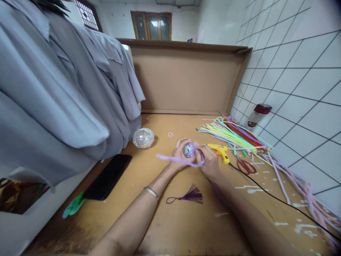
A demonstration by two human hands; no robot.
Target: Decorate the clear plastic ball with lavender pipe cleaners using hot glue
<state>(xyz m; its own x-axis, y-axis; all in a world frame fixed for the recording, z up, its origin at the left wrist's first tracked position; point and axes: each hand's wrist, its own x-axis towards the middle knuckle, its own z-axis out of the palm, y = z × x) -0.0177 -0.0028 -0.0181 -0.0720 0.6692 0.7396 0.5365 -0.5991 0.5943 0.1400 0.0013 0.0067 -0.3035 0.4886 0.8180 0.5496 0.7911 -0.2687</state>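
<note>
My left hand (179,153) is wrapped round a small clear ball (188,150) with shiny bits inside. A lilac pipe cleaner (174,159) runs across the front of the ball, and its free end sticks out to the left. Pinched in my right hand (209,161) is the bent part of that pipe cleaner, close against the ball. Nearer to me, a dark purple tassel (192,196) with a loop lies between my forearms. A yellow glue gun (220,151) rests just right of my right hand.
Bundled colourful pipe cleaners (234,133) and red-handled scissors (246,166) lie on the right. A clear faceted bowl (143,138) and a black phone (108,177) are on the left. A cardboard box (183,81) stands behind, a lidded jar (258,115) by the tiled wall. Grey shirts (80,81) hang left.
</note>
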